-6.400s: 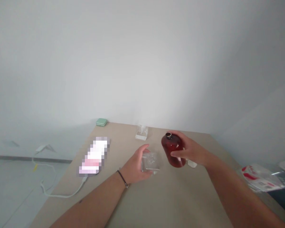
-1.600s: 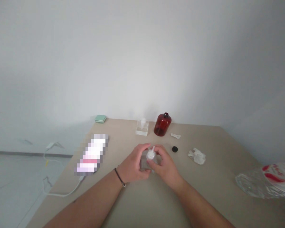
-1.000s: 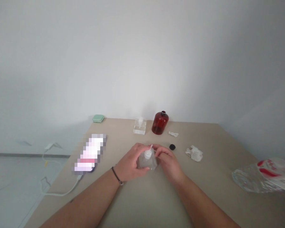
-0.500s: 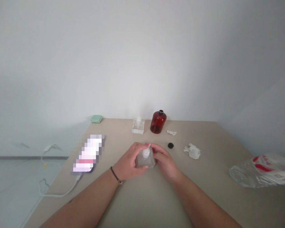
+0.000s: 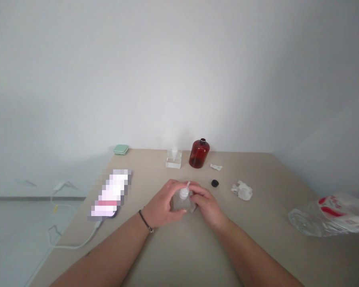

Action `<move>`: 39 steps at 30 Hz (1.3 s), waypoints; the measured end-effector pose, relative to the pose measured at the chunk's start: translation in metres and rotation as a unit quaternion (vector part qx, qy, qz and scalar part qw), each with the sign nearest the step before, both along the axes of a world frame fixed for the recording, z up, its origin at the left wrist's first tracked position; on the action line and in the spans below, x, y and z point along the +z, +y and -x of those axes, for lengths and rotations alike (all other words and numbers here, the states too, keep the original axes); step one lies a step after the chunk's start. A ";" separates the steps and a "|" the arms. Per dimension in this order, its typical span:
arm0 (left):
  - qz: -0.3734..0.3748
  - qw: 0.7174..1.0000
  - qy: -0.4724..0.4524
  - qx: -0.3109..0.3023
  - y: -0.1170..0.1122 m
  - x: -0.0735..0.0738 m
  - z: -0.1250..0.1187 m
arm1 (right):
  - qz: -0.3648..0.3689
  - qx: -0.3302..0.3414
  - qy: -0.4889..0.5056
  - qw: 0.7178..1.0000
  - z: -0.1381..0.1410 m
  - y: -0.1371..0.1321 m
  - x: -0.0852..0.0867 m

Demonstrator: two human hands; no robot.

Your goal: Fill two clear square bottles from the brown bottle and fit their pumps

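A clear, square-bodied pump bottle point(image 5: 181, 205) with a white pump top stands on the table in front of me. My left hand point(image 5: 164, 203) is closed around its left side, thumb along the near face and fingers over the far edge. From the right, my right hand point(image 5: 206, 203) grips the same bottle, its fingers bent round the far right corner. The nozzle points away between both hands. Parts of the bottle's sides are hidden by my fingers. Just right of my right hand lies a small black cap point(image 5: 215, 183).
Behind stand a clear square bottle point(image 5: 173, 162) with a white top and a dark red bottle point(image 5: 199, 154) without a cap. Crumpled tissue point(image 5: 243, 191) lies right, near a large plastic bottle point(image 5: 323, 217) on its side. A phone point(image 5: 110, 195) with cable and a green case point(image 5: 121, 149) are left.
Both hands stay on the pump bottle. The fingers of my right hand have shifted slightly at its far right corner. The other objects have kept their places.
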State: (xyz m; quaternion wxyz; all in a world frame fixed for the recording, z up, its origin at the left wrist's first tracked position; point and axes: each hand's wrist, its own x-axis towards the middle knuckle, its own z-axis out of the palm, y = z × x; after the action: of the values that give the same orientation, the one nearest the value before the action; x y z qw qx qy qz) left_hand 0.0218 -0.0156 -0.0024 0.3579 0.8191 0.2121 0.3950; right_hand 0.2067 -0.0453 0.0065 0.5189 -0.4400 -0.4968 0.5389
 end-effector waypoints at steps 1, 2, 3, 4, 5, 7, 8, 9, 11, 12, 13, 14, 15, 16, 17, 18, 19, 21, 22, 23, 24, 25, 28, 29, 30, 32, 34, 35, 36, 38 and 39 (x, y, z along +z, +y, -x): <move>0.001 1.000 0.001 0.000 0.000 0.000 0.000 | 0.002 -0.009 0.006 1.000 0.000 0.000 0.000; 0.001 1.000 0.001 0.000 0.000 0.000 0.000 | 0.008 -0.020 0.016 1.000 0.000 0.000 -0.001; 0.000 1.000 0.001 0.000 0.000 0.000 0.000 | 0.016 -0.030 0.029 0.999 0.000 0.000 -0.002; -0.001 1.000 0.001 0.000 0.000 -0.001 0.000 | 0.023 -0.035 0.038 0.998 0.000 0.000 -0.002; -0.003 1.000 0.001 0.000 0.001 -0.001 0.000 | 0.029 -0.034 0.041 0.998 0.001 0.000 -0.002; -0.005 1.000 0.001 0.000 0.001 -0.003 0.000 | 0.025 -0.021 0.030 0.999 0.002 0.000 0.000; -0.006 1.000 0.002 0.001 0.001 -0.003 0.000 | 0.016 -0.011 0.016 1.000 0.003 0.000 0.001; -0.006 1.000 0.004 0.002 0.001 -0.004 0.000 | 0.006 -0.002 0.001 1.000 0.003 -0.001 0.003; -0.007 1.000 0.005 0.003 0.001 -0.004 0.000 | -0.007 0.004 -0.017 1.000 0.004 -0.001 0.005; -0.006 1.000 0.006 0.003 0.001 -0.004 0.000 | -0.004 0.002 -0.013 1.000 0.004 -0.002 0.006; -0.006 1.000 0.005 0.003 0.000 -0.003 0.000 | 0.002 -0.002 0.000 1.000 0.003 -0.002 0.005; -0.005 1.000 0.004 0.003 0.000 -0.003 0.000 | 0.011 -0.007 0.016 1.000 0.003 -0.002 0.004; -0.003 1.000 0.002 0.002 0.000 -0.003 0.000 | 0.017 -0.009 0.028 0.999 0.003 -0.002 0.003; -0.002 1.000 0.001 0.002 0.000 -0.002 0.000 | 0.017 -0.008 0.033 0.999 0.003 -0.002 0.002; -0.001 1.000 -0.001 0.000 0.000 -0.002 0.000 | 0.010 -0.003 0.028 1.000 0.003 -0.002 0.001; 0.000 1.000 -0.003 -0.002 0.000 -0.002 0.000 | -0.001 0.008 0.014 1.000 0.003 -0.002 0.001; 0.001 1.000 -0.003 -0.003 0.000 -0.001 0.000 | -0.015 0.024 -0.005 1.000 0.003 -0.002 0.002; 0.006 1.000 -0.003 -0.004 0.000 -0.001 0.000 | -0.044 0.057 -0.040 0.997 0.002 -0.001 0.004; 0.008 1.000 -0.003 -0.003 0.000 -0.001 0.000 | -0.057 0.072 -0.051 0.994 0.002 -0.001 0.005; 0.010 1.000 -0.002 -0.002 0.000 -0.002 0.000 | -0.066 0.085 -0.058 0.993 0.001 -0.001 0.006; 0.011 1.000 -0.002 -0.001 0.000 -0.002 0.000 | -0.073 0.093 -0.061 0.991 0.000 -0.001 0.007; 0.010 1.000 -0.001 -0.001 0.000 -0.002 0.000 | -0.079 0.096 -0.064 0.990 0.000 -0.001 0.007; 0.003 1.000 -0.001 0.001 0.000 -0.001 0.000 | -0.092 0.068 -0.082 0.990 0.000 0.000 0.004; 0.001 1.000 -0.002 0.002 0.000 -0.001 -0.001 | -0.094 0.046 -0.088 0.991 0.000 0.000 0.001; -0.001 1.000 -0.003 0.003 0.000 0.000 -0.001 | -0.096 0.022 -0.094 0.991 0.001 0.001 -0.001; -0.005 1.000 -0.005 0.006 -0.001 0.001 -0.001 | -0.104 -0.023 -0.106 0.989 0.004 0.002 -0.006; -0.010 1.000 -0.005 0.008 -0.001 0.002 -0.001 | -0.116 -0.049 -0.120 0.985 0.006 0.004 -0.011; -0.011 1.000 -0.006 0.008 -0.001 0.002 -0.002 | -0.121 -0.054 -0.125 0.983 0.007 0.004 -0.012; -0.012 1.000 -0.007 0.007 -0.001 0.003 -0.002 | -0.126 -0.052 -0.129 0.982 0.007 0.004 -0.013; -0.010 1.000 -0.007 0.003 0.000 0.003 -0.002 | -0.133 -0.027 -0.133 0.982 0.006 0.004 -0.012; -0.008 1.000 -0.007 0.001 0.000 0.003 -0.002 | -0.136 -0.007 -0.134 0.982 0.005 0.003 -0.010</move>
State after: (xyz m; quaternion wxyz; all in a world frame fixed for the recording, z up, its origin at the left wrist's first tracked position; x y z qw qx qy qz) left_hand 0.0238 -0.0158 0.0001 0.3528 0.8188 0.2072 0.4028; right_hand 0.2022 -0.0420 -0.0039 0.5061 -0.4371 -0.6275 0.3988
